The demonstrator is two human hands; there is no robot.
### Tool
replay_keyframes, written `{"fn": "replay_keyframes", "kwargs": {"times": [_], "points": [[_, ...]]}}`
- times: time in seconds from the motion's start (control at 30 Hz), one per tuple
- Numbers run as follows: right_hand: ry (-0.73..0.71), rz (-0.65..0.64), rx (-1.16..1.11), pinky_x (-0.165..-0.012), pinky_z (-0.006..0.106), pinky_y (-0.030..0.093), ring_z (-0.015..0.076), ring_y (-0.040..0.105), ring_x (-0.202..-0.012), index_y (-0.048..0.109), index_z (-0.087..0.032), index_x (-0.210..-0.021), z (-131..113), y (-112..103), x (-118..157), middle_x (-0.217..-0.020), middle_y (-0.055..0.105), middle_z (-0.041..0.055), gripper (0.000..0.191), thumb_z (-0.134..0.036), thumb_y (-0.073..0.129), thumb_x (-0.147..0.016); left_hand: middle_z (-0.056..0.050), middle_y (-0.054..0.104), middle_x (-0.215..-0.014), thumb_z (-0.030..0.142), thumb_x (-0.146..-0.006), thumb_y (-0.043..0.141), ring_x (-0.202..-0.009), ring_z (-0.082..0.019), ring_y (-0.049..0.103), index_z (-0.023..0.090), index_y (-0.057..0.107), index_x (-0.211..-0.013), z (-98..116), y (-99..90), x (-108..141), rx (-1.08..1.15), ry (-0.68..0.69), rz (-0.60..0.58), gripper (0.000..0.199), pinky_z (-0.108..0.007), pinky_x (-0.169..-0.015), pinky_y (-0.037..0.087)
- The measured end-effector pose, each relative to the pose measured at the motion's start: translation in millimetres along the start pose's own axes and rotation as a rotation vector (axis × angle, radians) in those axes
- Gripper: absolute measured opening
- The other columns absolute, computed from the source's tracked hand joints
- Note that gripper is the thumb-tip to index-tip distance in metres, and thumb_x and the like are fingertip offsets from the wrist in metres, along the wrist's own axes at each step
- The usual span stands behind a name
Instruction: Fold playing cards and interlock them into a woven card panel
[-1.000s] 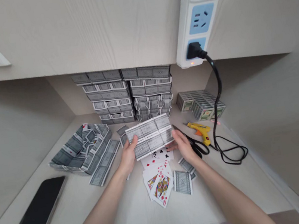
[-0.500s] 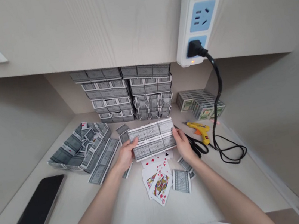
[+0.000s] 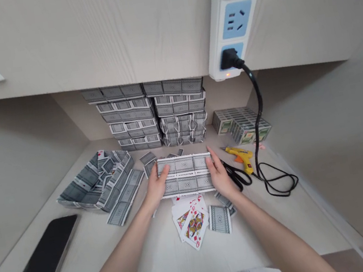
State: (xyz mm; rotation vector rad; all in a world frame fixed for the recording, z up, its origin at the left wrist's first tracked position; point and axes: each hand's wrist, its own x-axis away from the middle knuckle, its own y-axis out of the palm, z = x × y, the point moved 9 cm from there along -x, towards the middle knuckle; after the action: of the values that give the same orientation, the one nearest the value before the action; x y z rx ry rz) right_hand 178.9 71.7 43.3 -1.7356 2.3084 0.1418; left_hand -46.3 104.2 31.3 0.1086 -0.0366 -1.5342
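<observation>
Between my two hands is a panel of joined playing cards (image 3: 186, 174), two rows of patterned grey backs facing up. My left hand (image 3: 156, 187) grips its left end, thumb on top. On the right end my right hand (image 3: 221, 176) holds it the same way, fingers behind and partly hidden. Below the panel, face-up playing cards (image 3: 194, 226) lie fanned on the table, a queen of diamonds on top. A folded card piece (image 3: 219, 219) lies beside them, back side up. Black-handled scissors (image 3: 238, 175) rest just right of my right hand, partly covered.
At left stand a card-made tray (image 3: 83, 188) with loose pieces, a joined card strip (image 3: 125, 197) and a black phone (image 3: 38, 266). Stacked card blocks (image 3: 150, 113) fill the back. A yellow glue gun (image 3: 242, 156), its black cord (image 3: 257, 115), card boxes (image 3: 243, 124) and a power strip (image 3: 232, 22) are at right.
The panel has levelled from a slight tilt and come a little lower, with both hands still on its ends. The view has shifted slightly.
</observation>
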Motion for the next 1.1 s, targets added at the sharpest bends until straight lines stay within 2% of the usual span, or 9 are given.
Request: {"fn": "replay_keyframes", "kwargs": {"times": [0.07, 0.17, 0.33, 0.63, 0.77, 0.93, 1.03, 1.1], "points": [[-0.026, -0.009, 0.021, -0.107, 0.037, 0.017, 0.0179, 0.033, -0.126, 0.044, -0.025, -0.126, -1, 1, 0, -0.133, 0.042, 0.0022, 0.047, -0.045, 0.044, -0.083, -0.003, 0.047, -0.129, 0.037, -0.074, 0.061, -0.122, -0.02, 0.037, 0.024, 0.049, -0.117, 12, -1.7, 1, -0.111, 0.118, 0.032, 0.047, -0.03, -0.102, 0.023], [-0.038, -0.028, 0.011, -0.105, 0.038, 0.023, 0.0195, 0.04, -0.12, 0.047, -0.025, -0.123, 0, 2, -1, -0.126, 0.049, 0.0034, 0.045, -0.044, 0.044, -0.083, -0.003, 0.047, -0.127, 0.037, -0.078, 0.055, -0.12, -0.019, 0.038, 0.025, 0.048, -0.117, 21, 0.3, 4, -0.181, 0.199, 0.011, 0.042, -0.03, -0.102, 0.022], [-0.005, -0.039, -0.006, -0.102, 0.039, 0.027, 0.0213, 0.045, -0.114, 0.054, -0.023, -0.115, 2, 2, -2, -0.12, 0.055, 0.0042, 0.042, -0.046, 0.046, -0.08, -0.004, 0.051, -0.121, 0.04, -0.081, 0.049, -0.113, -0.02, 0.044, 0.024, 0.049, -0.116, 18, -0.7, 3, -0.193, 0.212, 0.002, 0.038, -0.028, -0.099, 0.026], [0.0, -0.033, -0.027, -0.097, 0.04, 0.033, 0.0233, 0.051, -0.107, 0.055, -0.02, -0.112, 6, 4, -1, -0.112, 0.059, 0.0069, 0.043, -0.046, 0.046, -0.08, -0.004, 0.053, -0.119, 0.04, -0.084, 0.043, -0.105, -0.018, 0.05, 0.022, 0.045, -0.119, 16, 0.1, 3, -0.281, 0.243, -0.016, 0.04, -0.03, -0.093, 0.035], [-0.009, -0.059, -0.041, -0.094, 0.04, 0.036, 0.0224, 0.053, -0.104, 0.053, -0.02, -0.112, 11, 8, 0, -0.11, 0.059, 0.0079, 0.04, -0.044, 0.043, -0.082, -0.004, 0.055, -0.111, 0.038, -0.08, 0.049, -0.099, -0.017, 0.053, 0.022, 0.045, -0.115, 19, 4.4, 8, -0.334, 0.292, -0.01, 0.038, -0.03, -0.087, 0.039], [-0.059, 0.008, 0.046, -0.088, 0.036, 0.039, 0.0204, 0.054, -0.094, 0.052, -0.022, -0.101, 12, 4, 1, -0.099, 0.059, 0.0061, 0.029, -0.043, 0.046, -0.081, -0.001, 0.053, -0.095, 0.035, -0.07, 0.063, -0.087, -0.015, 0.053, 0.021, 0.042, -0.106, 22, 1.5, 10, -0.435, 0.35, 0.038, 0.044, -0.029, -0.08, 0.043], [-0.05, -0.055, 0.06, -0.084, 0.034, 0.04, 0.0192, 0.054, -0.089, 0.05, -0.022, -0.096, 13, 13, 3, -0.092, 0.058, 0.0041, 0.026, -0.042, 0.049, -0.08, -0.003, 0.05, -0.094, 0.039, -0.073, 0.059, -0.092, -0.018, 0.051, 0.02, 0.05, -0.096, 26, -3.1, 8, -0.615, 0.374, 0.074, 0.03, -0.034, -0.085, 0.04], [-0.029, -0.103, 0.043, -0.082, 0.033, 0.041, 0.0185, 0.054, -0.087, 0.048, -0.022, -0.095, 15, 20, 4, -0.09, 0.058, 0.0034, 0.024, -0.041, 0.048, -0.08, -0.006, 0.048, -0.101, 0.041, -0.076, 0.055, -0.102, -0.022, 0.046, 0.02, 0.057, -0.089, 34, -2.4, 11, -0.78, 0.443, 0.101, 0.024, -0.037, -0.092, 0.036]]}}
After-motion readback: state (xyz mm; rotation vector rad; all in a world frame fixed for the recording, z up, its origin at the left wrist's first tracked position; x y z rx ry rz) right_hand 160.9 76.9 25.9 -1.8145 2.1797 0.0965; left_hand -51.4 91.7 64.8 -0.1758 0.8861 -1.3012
